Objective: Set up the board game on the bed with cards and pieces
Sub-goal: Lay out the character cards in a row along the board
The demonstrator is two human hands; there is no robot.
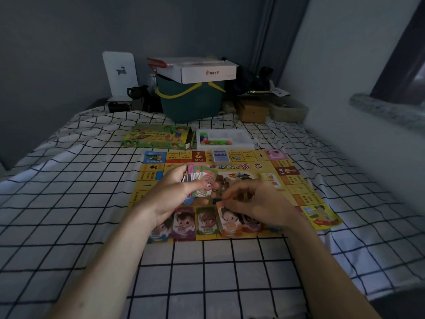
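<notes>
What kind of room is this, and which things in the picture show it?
Probably a small bedroom or dorm bunk. A grid-patterned bedsheet covers the surface, walls close in on both sides, and a green basket with a white box on top is stored at the far end.

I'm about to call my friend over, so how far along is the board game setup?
Done: the board is spread out, with money piles along its near edge. In hand: the left hand holds a stack of notes while the right hand sets down an orange note. Left: the pieces, unplaced in the white tray.
</notes>
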